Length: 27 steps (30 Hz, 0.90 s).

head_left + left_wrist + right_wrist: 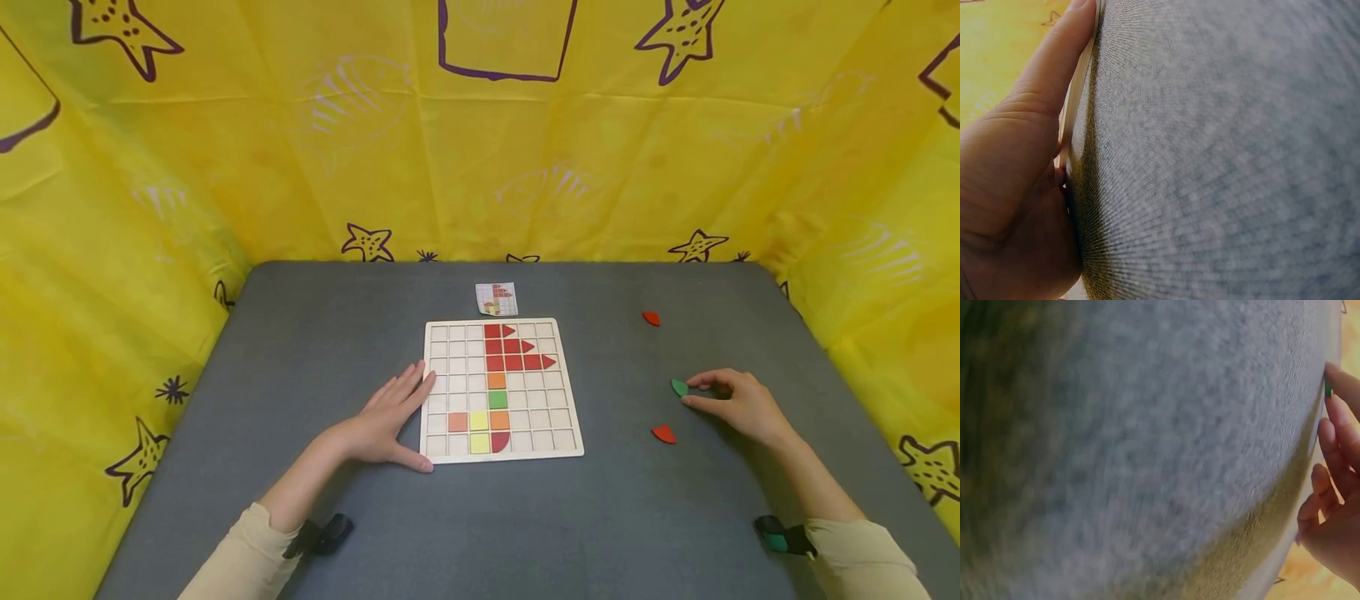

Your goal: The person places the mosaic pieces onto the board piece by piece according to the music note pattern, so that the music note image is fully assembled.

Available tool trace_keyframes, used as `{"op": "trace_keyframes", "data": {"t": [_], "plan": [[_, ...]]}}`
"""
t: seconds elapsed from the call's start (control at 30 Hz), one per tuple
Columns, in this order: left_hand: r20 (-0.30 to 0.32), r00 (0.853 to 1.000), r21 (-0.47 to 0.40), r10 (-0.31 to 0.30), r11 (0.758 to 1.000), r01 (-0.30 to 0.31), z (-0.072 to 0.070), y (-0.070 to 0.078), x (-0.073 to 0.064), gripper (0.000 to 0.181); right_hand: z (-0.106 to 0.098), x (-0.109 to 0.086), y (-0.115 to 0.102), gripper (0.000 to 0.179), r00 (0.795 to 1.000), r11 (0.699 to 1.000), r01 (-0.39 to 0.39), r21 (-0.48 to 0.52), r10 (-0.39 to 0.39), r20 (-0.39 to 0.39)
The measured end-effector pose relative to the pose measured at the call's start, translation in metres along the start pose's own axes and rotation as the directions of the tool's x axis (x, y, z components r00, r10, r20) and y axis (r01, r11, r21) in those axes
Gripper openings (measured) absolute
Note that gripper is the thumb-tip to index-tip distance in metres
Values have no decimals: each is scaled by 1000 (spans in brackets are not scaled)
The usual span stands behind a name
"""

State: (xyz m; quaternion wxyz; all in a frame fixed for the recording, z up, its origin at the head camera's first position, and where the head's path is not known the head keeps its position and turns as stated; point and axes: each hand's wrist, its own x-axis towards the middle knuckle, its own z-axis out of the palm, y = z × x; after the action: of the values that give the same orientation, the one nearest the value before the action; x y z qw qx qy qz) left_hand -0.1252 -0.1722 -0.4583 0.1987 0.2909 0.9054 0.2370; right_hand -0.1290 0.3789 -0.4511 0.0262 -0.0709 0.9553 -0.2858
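Note:
A square wooden grid board (540, 421) lies on the table, its cells partly filled with coloured tiles. Three rows of red squares (513, 362) end in red triangles, and below them sit orange, green and yellow squares and a dark red rounded piece (499, 442). My left hand (378, 425) rests at the board's left edge, fingers extended and thumb at the near corner; the left wrist view shows the thumb (1063, 56) along the rim. Off to the right, my right hand (738, 404) pinches a green quarter-circle tile (678, 387) between thumb and fingertips, close over the table.
Two red quarter-circle tiles lie on the right: one farther back (652, 318), one nearer (663, 434). Behind the board is a small pattern card (497, 299) with a printed grid. A yellow patterned cloth (480, 167) surrounds the grey table (337, 317) at the back and sides.

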Motion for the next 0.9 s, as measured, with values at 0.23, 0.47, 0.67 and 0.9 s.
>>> {"op": "trace_keyframes", "data": {"t": [0.23, 0.47, 0.67, 0.9], "plan": [[1, 1000, 1, -1, 1000, 1, 0, 0, -1, 126, 18, 7, -27, 30, 999, 997, 30, 64, -29, -17], [1, 1000, 3, 4, 1000, -4, 0, 0, -1, 126, 43, 19, -69, 31, 999, 989, 49, 140, -48, -5], [2, 1000, 6, 8, 1000, -9, 1, -1, -1, 126, 64, 26, -105, 31, 998, 965, 56, 257, -57, -1], [-6, 1000, -3, 13, 1000, -13, 0, -1, -2, 126, 87, 31, -149, 28, 994, 924, 70, 375, -98, 55]]}}
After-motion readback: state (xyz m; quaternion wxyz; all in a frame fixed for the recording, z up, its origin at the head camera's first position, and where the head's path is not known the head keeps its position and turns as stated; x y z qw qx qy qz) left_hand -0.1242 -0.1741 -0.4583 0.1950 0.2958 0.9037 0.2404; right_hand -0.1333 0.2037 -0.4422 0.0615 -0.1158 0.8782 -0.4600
